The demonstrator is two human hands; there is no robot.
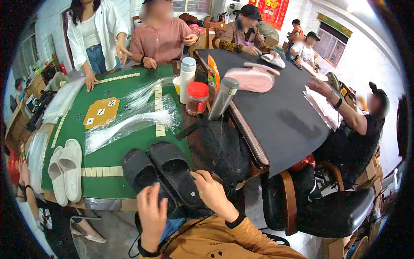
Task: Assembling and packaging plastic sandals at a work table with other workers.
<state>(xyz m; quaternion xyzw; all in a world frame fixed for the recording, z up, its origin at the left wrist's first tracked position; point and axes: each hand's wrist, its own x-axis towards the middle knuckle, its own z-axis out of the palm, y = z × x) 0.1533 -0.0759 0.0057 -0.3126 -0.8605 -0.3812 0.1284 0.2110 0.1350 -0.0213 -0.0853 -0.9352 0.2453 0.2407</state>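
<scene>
A pair of black slide sandals (171, 172) lies side by side at the near edge of the green table, toes pointing away from me. My left hand (152, 216) is raised by the heel of the left slide, fingers apart, holding nothing that I can see. Along the right slide's outer edge, my right hand (212, 193) has its fingers bent and drawn together; anything between them is too small to make out. A small pale round spot shows on that slide's heel. Beyond the slides, a clear bag of thin white plastic strands (142, 123) lies on the table.
Pale grey slides (69, 170) rest at left. A red-lidded jar (197, 99), white bottle (187, 80) and grey tumbler (223, 98) stand beyond. On the black table (284, 125) are pink slides (250, 79) and papers (321, 103). A black bag (224, 146) hangs between tables; several people surround them.
</scene>
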